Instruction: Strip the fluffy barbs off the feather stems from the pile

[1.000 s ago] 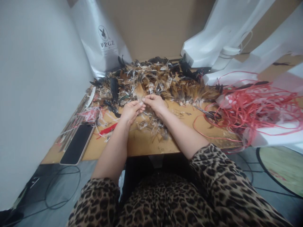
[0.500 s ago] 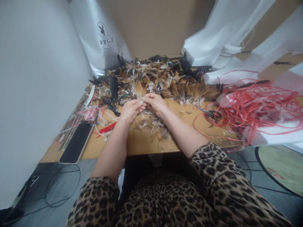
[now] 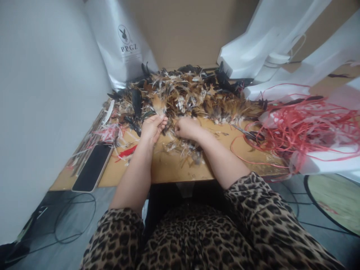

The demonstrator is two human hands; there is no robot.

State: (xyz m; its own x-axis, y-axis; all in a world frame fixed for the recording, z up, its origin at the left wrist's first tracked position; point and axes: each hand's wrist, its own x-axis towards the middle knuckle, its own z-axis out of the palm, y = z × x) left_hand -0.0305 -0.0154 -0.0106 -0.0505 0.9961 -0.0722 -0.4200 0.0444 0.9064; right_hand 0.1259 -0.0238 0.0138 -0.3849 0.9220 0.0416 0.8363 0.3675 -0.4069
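Note:
Between its thumb and fingertips my left hand (image 3: 153,127) pinches a light-brown feather (image 3: 158,103) by its lower end, the tip pointing up. My right hand (image 3: 187,127) is a short way to the right, its fingers curled and pointing down toward the table; whether anything is in them is hidden. Just beyond both hands lies a wide heap of brown, white and black feathers (image 3: 194,88). Feather scraps and fluff (image 3: 184,148) are scattered on the wooden table (image 3: 168,170) below my hands.
A phone (image 3: 92,167) lies at the table's left edge, near a bundle of sticks (image 3: 90,138) and pink-white strips (image 3: 107,133). Scissors (image 3: 251,134) and a tangle of red plastic string (image 3: 309,127) are at the right. A silver bag (image 3: 123,63) stands behind the feathers.
My right hand has come away from the left, moving slightly right and down from the feather's base, and its fingers have curled downward. My left hand still holds the feather, shifted slightly left.

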